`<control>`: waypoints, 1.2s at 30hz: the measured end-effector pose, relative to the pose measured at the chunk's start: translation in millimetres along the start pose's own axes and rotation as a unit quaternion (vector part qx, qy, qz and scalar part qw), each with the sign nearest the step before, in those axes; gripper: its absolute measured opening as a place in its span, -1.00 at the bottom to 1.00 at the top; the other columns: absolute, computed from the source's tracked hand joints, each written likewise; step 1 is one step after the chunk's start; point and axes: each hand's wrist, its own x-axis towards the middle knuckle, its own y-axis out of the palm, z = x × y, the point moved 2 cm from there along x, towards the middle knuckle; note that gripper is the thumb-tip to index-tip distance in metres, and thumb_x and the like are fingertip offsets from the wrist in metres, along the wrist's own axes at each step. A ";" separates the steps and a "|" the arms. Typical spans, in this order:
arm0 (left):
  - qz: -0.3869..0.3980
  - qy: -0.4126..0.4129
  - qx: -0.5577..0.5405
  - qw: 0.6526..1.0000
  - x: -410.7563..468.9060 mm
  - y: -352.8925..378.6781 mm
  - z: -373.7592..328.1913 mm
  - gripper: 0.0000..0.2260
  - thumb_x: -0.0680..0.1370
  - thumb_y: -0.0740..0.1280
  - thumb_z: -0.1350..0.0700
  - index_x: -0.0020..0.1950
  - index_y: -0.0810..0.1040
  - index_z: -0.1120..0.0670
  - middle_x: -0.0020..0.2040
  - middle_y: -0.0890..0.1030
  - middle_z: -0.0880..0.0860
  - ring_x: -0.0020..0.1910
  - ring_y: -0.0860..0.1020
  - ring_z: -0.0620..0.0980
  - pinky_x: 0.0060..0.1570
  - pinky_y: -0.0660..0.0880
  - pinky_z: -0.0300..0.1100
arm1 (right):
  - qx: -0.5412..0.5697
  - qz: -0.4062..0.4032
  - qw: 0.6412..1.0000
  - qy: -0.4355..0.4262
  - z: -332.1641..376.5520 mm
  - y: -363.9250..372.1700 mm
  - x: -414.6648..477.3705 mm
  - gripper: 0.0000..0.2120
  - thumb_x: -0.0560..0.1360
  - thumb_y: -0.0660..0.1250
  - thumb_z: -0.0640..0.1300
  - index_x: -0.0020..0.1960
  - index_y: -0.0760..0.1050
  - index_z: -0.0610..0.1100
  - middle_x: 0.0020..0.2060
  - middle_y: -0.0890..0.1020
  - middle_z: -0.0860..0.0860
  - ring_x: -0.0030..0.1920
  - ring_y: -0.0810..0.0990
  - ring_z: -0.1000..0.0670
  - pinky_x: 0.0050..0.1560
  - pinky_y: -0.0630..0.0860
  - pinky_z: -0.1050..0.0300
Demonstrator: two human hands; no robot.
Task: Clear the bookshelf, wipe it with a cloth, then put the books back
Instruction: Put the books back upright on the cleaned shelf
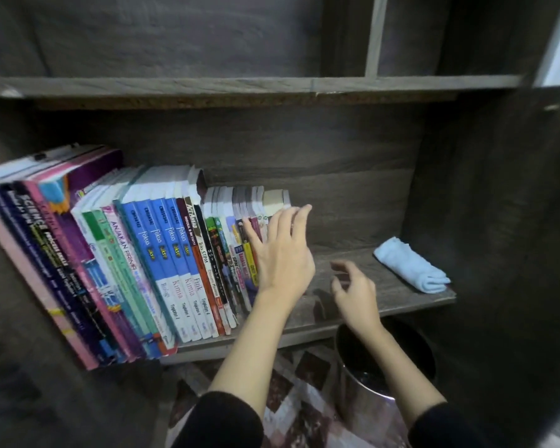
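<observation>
1. Where the shelf (385, 299) begins at the left, a row of books (162, 253) stands on it with spines outward, all leaning left. The tallest are at the far left and the shortest at the right end.
2. Near the middle of the row, 4 blue spines (172, 250) marked "fokus" stand side by side, touching.
3. At the right end of the row the left hand (282, 253) rests against the last small books. Its fingers (299, 218) are straight and spread wide, and they grip nothing.
4. Just right of it, the right hand (353, 292) hovers over the bare shelf, apart from both the books and the cloth. It is slightly blurred, its fingers loosely curled with a narrow gap, and it holds nothing.
5. Further right, a folded pale blue cloth (411, 266) lies on the shelf near the dark side wall (498, 221), well apart from both hands.
6. Below the shelf's front edge, under the right forearm, stands a shiny metal bin (362, 383) with a dark inside.
7. Both forearms come up from the bottom edge in dark sleeves (220, 421). Between them a brown-and-white checked surface (298, 392) shows, though I cannot tell whether it is fabric or floor.
</observation>
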 end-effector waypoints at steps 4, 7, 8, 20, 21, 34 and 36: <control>0.013 -0.015 -0.039 0.999 -1.8 -19.5 -17.8 -0.55 0.42 0.38 0.17 0.30 0.47 -0.01 0.19 0.53 -0.03 0.24 0.46 -0.01 0.33 0.00 0.37 | 0.005 -0.052 0.998 -0.034 9.9 -32.5 -17.6 -0.76 0.51 0.27 -0.34 0.15 0.55 -0.19 -0.01 0.59 0.04 -0.03 0.55 0.07 -0.01 0.36 0.42; 0.051 -0.020 -0.091 0.994 -7.9 -35.4 -40.1 -0.61 0.50 0.29 0.14 0.32 0.43 -0.04 0.26 0.47 -0.06 0.32 0.37 -0.03 0.38 -0.07 0.28 | 0.005 -0.093 0.994 -0.048 15.1 -64.7 -34.6 -0.78 0.51 0.27 -0.36 0.11 0.56 -0.22 -0.04 0.61 0.03 -0.07 0.55 0.09 -0.06 0.32 0.57; 0.061 -0.018 -0.104 0.993 -9.5 -39.2 -48.1 -0.63 0.52 0.27 0.13 0.33 0.42 -0.06 0.28 0.45 -0.07 0.33 0.34 -0.04 0.40 -0.07 0.24 | 0.005 -0.104 0.993 -0.054 16.8 -74.6 -39.0 -0.78 0.51 0.27 -0.36 0.11 0.57 -0.22 -0.05 0.60 0.04 -0.07 0.54 0.10 -0.06 0.31 0.59; 0.141 0.003 -0.240 0.961 -65.6 -13.0 -154.7 -0.75 0.54 0.24 0.10 0.22 0.50 -0.02 0.16 0.53 -0.05 0.17 0.46 -0.01 0.18 0.26 -0.08 | -0.066 -0.205 0.976 -0.038 -43.2 -179.5 -105.0 -0.83 0.49 0.30 -0.35 0.02 0.60 -0.21 -0.10 0.60 0.06 -0.09 0.51 0.16 -0.04 0.30 0.58; 0.165 -0.008 -0.252 0.954 -75.3 -4.0 -159.8 -0.76 0.54 0.24 0.10 0.21 0.51 -0.01 0.15 0.54 -0.04 0.16 0.47 -0.01 0.15 0.30 -0.07 | -0.077 -0.203 0.976 -0.031 -55.3 -181.7 -111.6 -0.84 0.49 0.30 -0.35 0.02 0.60 -0.21 -0.10 0.60 0.06 -0.07 0.52 0.15 -0.03 0.30 0.57; 0.506 -0.381 -0.279 0.722 -270.8 171.9 -180.6 -0.87 0.53 0.31 0.13 0.00 0.64 0.06 0.07 0.64 0.12 0.09 0.57 0.16 0.07 0.49 -0.15 | -0.158 0.010 0.953 0.259 -238.3 -134.5 -197.5 -0.63 0.50 0.37 -0.08 0.26 0.48 -0.18 0.13 0.61 -0.09 0.13 0.57 -0.09 0.07 0.39 0.17; 0.542 -0.385 -0.246 0.705 -297.0 188.4 -174.4 -0.79 0.53 0.32 0.10 0.12 0.62 0.10 0.14 0.62 0.14 0.13 0.56 0.15 0.12 0.48 -0.13 | -0.167 0.052 0.943 0.284 -251.8 -121.3 -202.5 -0.56 0.50 0.37 -0.04 0.33 0.42 -0.17 0.20 0.57 -0.08 0.19 0.54 -0.10 0.10 0.37 0.17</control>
